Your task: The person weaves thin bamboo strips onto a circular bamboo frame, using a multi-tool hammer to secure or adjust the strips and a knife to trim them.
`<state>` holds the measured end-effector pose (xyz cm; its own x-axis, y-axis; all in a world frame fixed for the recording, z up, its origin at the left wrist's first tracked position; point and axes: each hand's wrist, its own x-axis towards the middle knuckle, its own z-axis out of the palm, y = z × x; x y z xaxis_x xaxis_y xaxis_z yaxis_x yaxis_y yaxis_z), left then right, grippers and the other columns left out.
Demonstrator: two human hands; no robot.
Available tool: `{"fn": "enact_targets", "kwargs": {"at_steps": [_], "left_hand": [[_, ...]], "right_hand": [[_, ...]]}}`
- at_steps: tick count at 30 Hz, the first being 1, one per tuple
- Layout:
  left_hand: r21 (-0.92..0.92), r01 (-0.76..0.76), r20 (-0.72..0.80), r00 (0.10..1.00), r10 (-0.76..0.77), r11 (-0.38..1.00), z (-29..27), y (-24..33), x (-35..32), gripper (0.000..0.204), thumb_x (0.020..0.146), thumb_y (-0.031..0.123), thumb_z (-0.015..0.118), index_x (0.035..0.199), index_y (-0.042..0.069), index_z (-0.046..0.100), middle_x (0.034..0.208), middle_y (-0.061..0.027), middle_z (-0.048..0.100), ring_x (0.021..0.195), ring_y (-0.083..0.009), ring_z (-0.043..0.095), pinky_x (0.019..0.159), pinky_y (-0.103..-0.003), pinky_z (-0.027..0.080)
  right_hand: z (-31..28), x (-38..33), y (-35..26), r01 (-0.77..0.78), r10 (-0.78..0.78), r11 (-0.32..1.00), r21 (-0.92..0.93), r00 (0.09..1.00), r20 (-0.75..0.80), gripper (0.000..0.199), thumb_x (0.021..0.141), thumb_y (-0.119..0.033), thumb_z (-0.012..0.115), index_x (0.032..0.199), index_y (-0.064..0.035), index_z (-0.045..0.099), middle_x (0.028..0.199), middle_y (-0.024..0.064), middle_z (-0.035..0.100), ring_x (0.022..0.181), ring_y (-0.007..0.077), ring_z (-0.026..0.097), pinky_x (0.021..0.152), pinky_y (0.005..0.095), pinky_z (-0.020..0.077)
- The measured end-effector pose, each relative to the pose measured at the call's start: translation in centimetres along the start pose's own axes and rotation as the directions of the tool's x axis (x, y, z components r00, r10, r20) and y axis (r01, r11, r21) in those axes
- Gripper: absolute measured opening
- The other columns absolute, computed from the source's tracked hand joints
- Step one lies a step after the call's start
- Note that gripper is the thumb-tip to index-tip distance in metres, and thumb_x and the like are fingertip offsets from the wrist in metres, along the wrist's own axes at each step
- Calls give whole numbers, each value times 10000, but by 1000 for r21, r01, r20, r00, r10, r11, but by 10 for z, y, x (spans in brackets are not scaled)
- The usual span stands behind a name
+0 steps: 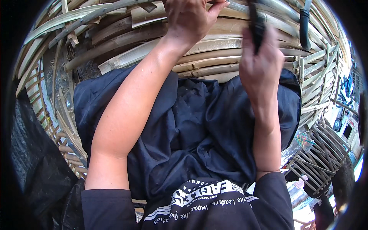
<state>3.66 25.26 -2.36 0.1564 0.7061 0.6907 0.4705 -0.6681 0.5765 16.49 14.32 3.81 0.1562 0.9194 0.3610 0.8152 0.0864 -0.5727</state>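
My left hand (188,17) reaches to the top edge over split bamboo strips (218,28). Its thumb points right along a strip; the other fingers curl and are partly cut off, so whatever they grip is hidden. Blurred by motion, my right hand (263,57) is closed round the black handle of a dark tool (255,30). The tool stands upright in view, and its far end runs past the top edge, so its kind does not show. Both forearms stretch out over dark cloth (199,115) covering my lap.
To the upper right lies another tool with a curved black handle (304,28). Woven bamboo slats (320,65) curve along the right, and a slatted bamboo basket (318,153) is at the lower right. Black plastic sheeting (34,153) hangs at the left beside a bamboo lattice (42,103).
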Motion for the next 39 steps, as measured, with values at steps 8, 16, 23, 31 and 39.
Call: {"fn": "enact_targets", "kwargs": {"at_steps": [8,16,23,31,39], "left_hand": [[10,-16,6,1000,16,1000,-1,-2,0,80,813,129,800,769,148,736,840,29,767,861,-162,706,1071,-481,283],[-20,2,0,1000,-2,1000,0,-1,-1,87,815,129,807,762,148,740,822,32,766,852,-149,705,1073,-473,278],[6,-12,-4,1000,12,1000,-1,-1,1,115,826,147,805,742,149,726,799,28,754,851,-155,703,1068,-472,284],[14,-9,-8,1000,9,1000,-2,-2,-1,105,831,148,798,750,152,732,796,28,754,837,-162,708,1062,-474,297],[0,-15,-12,1000,15,1000,1,-1,1,105,832,153,798,751,150,732,809,23,761,833,-162,706,1057,-482,291]], "right_hand": [[-2,1,-3,-12,21,992,-129,997,70,205,1006,-185,678,1087,-15,598,719,121,649,618,241,630,607,355,499],[0,3,-5,-43,46,995,-88,999,24,237,1016,-229,662,1062,-2,612,691,99,591,654,210,616,643,380,495],[-1,2,-6,-32,39,996,-87,996,82,242,977,-184,698,1090,-13,567,811,241,694,797,457,703,645,468,536],[0,0,-6,30,-33,993,-111,999,-28,262,1015,-239,666,1070,7,592,729,160,625,653,261,643,638,375,501],[0,-2,-10,-21,27,998,57,993,-111,265,1022,-246,664,1065,5,589,734,182,622,587,327,574,595,384,484]]}}
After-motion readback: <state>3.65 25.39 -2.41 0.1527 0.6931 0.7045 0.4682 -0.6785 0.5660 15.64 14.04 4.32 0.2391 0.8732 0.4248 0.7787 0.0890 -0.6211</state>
